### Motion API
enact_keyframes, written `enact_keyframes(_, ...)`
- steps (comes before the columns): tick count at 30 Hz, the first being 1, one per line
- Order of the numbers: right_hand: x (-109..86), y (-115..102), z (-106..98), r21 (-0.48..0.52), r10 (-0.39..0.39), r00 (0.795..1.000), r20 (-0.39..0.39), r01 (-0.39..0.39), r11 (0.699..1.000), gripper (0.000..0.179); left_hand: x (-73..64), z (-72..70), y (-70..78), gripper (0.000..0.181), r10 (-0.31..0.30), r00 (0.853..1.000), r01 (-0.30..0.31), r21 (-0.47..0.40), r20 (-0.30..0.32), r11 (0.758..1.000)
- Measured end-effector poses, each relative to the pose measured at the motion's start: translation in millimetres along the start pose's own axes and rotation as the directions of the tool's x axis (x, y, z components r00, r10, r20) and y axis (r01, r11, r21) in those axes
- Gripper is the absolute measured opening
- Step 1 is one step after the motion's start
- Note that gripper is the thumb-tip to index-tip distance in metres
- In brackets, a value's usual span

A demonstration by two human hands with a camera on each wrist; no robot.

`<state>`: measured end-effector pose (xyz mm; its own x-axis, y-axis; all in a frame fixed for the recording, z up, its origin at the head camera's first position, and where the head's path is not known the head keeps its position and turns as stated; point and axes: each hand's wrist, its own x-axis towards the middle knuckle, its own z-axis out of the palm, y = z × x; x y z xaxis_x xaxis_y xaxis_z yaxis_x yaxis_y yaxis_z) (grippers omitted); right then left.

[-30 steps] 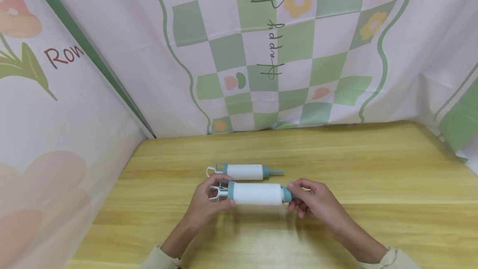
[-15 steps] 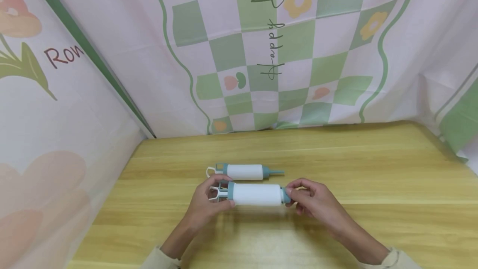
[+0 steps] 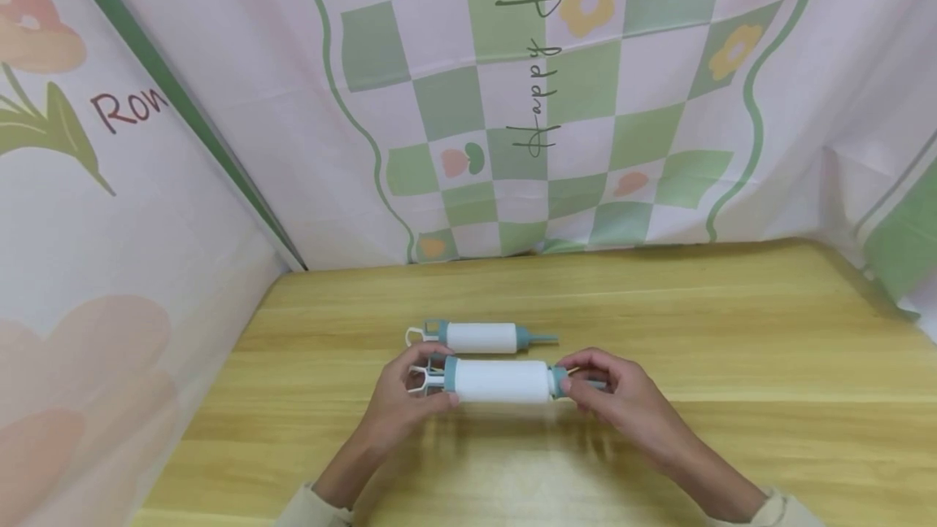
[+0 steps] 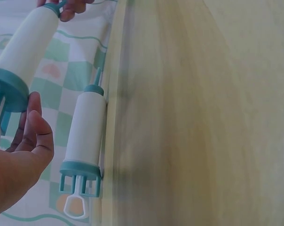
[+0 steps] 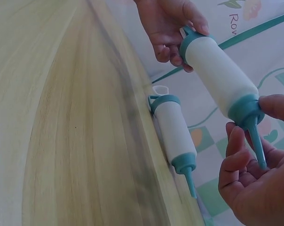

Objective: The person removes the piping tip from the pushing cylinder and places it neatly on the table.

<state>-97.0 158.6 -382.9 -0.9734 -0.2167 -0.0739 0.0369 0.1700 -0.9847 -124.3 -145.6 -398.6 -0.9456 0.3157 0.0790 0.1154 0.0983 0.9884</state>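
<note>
A large white syringe (image 3: pixel 501 381) with teal ends is held level above the table. My left hand (image 3: pixel 406 393) grips its teal collar (image 3: pixel 451 374), beside the white pull handle. At the other end, my right hand (image 3: pixel 622 397) pinches the teal nozzle cap (image 5: pixel 246 109) between thumb and fingers. A narrow pale band shows between cap and barrel in the head view. The thin nozzle (image 5: pixel 256 143) points out past the right fingers. A second, similar syringe (image 3: pixel 481 337) lies just behind on the table, untouched, its nozzle to the right.
The wooden table (image 3: pixel 659 324) spreads around both hands. A patterned curtain (image 3: pixel 505 104) with green checks hangs along its back edge. Another printed cloth (image 3: pixel 132 267) borders the left side.
My right fingers have shifted around the nozzle cap, and the nozzle now shows between them. The held syringe has moved very slightly left. The left grip and the second syringe look the same.
</note>
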Motion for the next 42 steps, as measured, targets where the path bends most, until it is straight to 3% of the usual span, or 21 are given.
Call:
enact_keyframes(11, -3.0, 1.9, -3.4, 0.011, -0.091, 0.996, 0.006, 0.091, 0.996, 0.032, -0.5, -0.5, 0.4, 0.052, 0.001, 1.000, -0.001, -0.003, -0.005, 1.000)
enact_keyframes(28, -4.8, 5.2, -7.9, 0.056, -0.110, 0.993, -0.031, 0.111, 0.992, 0.033, -0.4, -0.7, 3.5, 0.052, -0.007, 1.000, 0.007, 0.000, -0.030, 1.000)
enact_keyframes(42, -6.8, 7.6, -14.0, 0.027, -0.116, 0.991, -0.065, 0.118, 0.993, 0.033, 0.9, -6.7, 3.0, 0.055, 0.021, 1.000, -0.021, 0.005, -0.003, 1.000)
